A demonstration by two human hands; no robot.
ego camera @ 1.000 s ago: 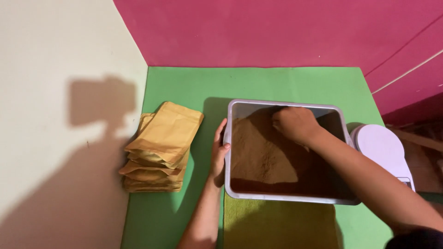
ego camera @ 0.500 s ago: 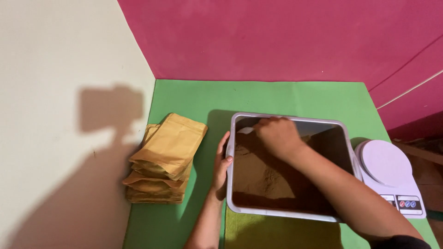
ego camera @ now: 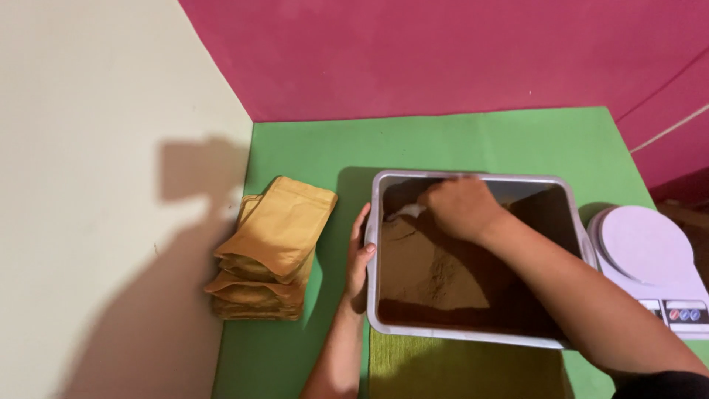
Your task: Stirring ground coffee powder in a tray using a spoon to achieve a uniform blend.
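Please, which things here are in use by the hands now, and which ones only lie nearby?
In use:
- tub of brown powder, steadied at its side by the left hand
- small white scoop, held in the powder by the right hand

Lying nearby, untouched:
- stack of tan pouches, left of the tub
- white scale, right of the tub
- green mat under everything

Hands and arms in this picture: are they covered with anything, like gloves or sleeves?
No gloves: the left hand and right hand are bare, with no rings or watch showing. Both forearms are uncovered. Only a dark sleeve edge shows at the right upper arm, in the bottom corner.
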